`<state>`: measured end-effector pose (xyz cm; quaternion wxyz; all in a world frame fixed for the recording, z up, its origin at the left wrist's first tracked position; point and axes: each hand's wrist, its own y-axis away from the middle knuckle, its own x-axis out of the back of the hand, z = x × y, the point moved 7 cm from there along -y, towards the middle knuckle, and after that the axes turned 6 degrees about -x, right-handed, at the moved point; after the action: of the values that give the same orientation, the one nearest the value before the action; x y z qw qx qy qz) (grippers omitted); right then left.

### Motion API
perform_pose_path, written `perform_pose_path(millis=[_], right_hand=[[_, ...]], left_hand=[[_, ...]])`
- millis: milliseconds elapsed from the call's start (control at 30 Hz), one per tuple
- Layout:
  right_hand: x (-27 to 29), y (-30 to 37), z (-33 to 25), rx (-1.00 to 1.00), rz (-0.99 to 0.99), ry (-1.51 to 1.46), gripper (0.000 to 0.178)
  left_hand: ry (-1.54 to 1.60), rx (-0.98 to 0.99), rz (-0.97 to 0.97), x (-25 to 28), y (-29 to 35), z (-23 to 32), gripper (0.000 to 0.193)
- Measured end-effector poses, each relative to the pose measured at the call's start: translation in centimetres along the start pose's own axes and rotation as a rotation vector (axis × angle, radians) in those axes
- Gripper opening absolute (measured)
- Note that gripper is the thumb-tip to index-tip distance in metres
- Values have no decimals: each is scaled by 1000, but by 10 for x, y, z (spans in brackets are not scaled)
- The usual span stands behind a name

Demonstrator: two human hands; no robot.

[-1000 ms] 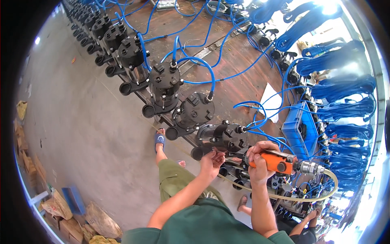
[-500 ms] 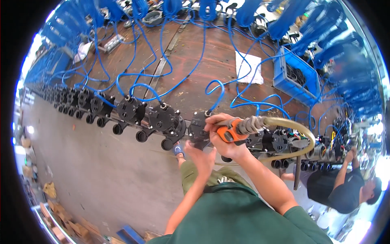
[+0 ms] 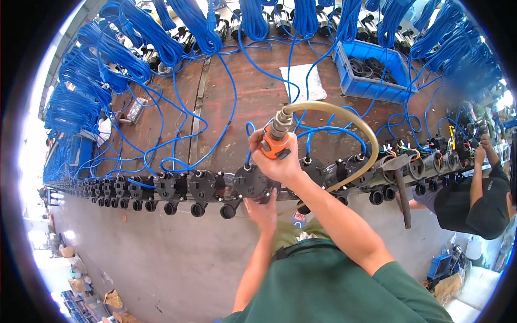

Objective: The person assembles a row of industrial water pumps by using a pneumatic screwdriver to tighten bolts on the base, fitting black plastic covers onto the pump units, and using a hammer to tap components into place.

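Observation:
My right hand is wrapped round an orange air tool with a metal fitting and a tan hose. The tool is upright over the right side of a black round motor housing in the row along the table's front edge; its tip is hidden by my hand. Below, my left hand grips the lower edge of that housing, thumb and fingers to either side, fingertips partly hidden. A blue cable rises from the housing's top.
More black housings line the edge on both sides. A hammer lies over open housings to the right. Behind are a blue crate of black parts, a white sheet and hanging blue cable coils. A co-worker works at far right.
My view has shifted, bringing more cable coils into sight. The air tool has swung more upright over the housing. My left hand has closed in on the housing's lower edge.

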<state>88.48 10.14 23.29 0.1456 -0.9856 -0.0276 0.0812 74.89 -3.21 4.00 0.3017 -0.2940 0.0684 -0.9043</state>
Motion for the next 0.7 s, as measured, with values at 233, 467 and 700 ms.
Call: perform_pose_path(millis=[233,467,700], right_hand=[[-8,-5,3,141,-73,127,24],[3,31,-23,8,-75,-3,35],[33,65,-30,-74,2,55,29]], left_hand=[[130,-33,-328,-25,39,22,51],[188,-51,-564,-71,39,-3,26],[149,-164,-449,-57,40,14,16]])
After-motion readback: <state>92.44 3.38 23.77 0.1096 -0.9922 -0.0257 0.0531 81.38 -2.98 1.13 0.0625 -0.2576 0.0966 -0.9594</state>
